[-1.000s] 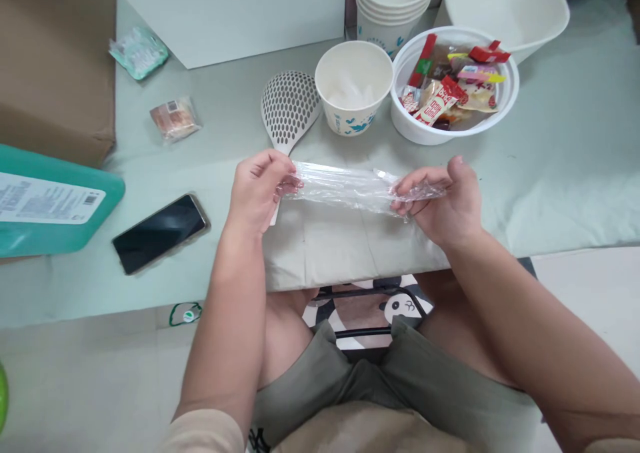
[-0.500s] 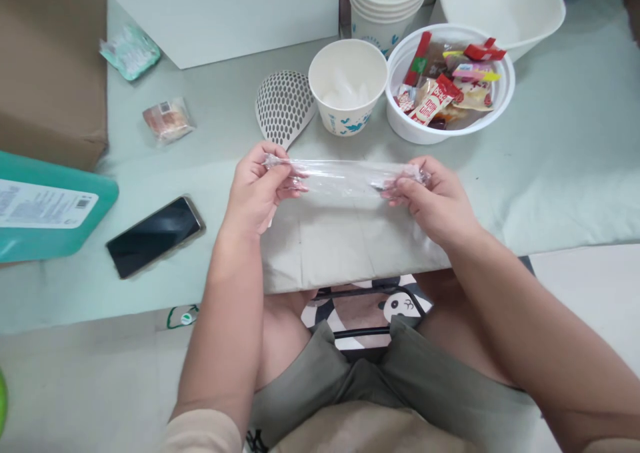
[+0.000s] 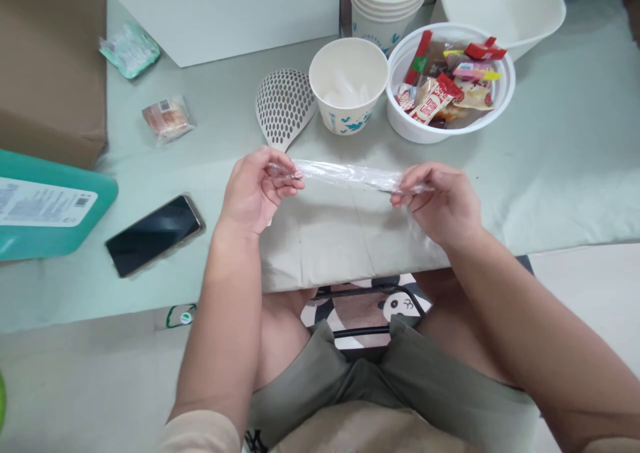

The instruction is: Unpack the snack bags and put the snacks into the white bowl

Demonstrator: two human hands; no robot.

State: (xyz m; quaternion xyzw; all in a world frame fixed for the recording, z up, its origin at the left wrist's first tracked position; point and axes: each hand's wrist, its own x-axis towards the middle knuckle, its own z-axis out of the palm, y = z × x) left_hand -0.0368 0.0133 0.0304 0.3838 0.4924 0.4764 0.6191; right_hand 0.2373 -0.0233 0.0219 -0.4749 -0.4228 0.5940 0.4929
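A strip of clear plastic film (image 3: pixel 347 175) is stretched between my two hands, low over the near part of the table. My left hand (image 3: pixel 257 189) grips its left end, fingers curled round it. The right end is pinched in my right hand (image 3: pixel 440 199), and some loose film hangs below that hand. Just behind my left hand lies a grey slotted skimmer (image 3: pixel 285 106), its handle partly hidden by the hand. A paper cup (image 3: pixel 349 109) with something whitish and translucent inside stands beyond the film. Right of the cup is a white bowl (image 3: pixel 450 133) of wrapped snacks.
Stacked paper cups (image 3: pixel 385 16) and a white square tub (image 3: pixel 543 13) stand at the back. On the left are a phone (image 3: pixel 155 235), a wrapped pastry (image 3: pixel 167 119), a green packet (image 3: pixel 131 51), a teal container (image 3: pixel 95 206) and a cardboard box (image 3: pixel 55 66).
The film has narrowed into a tighter, bunched strip. Both hands have turned, with fingers curled over its ends; the right hand sits slightly lower. Objects on the table stay in place.
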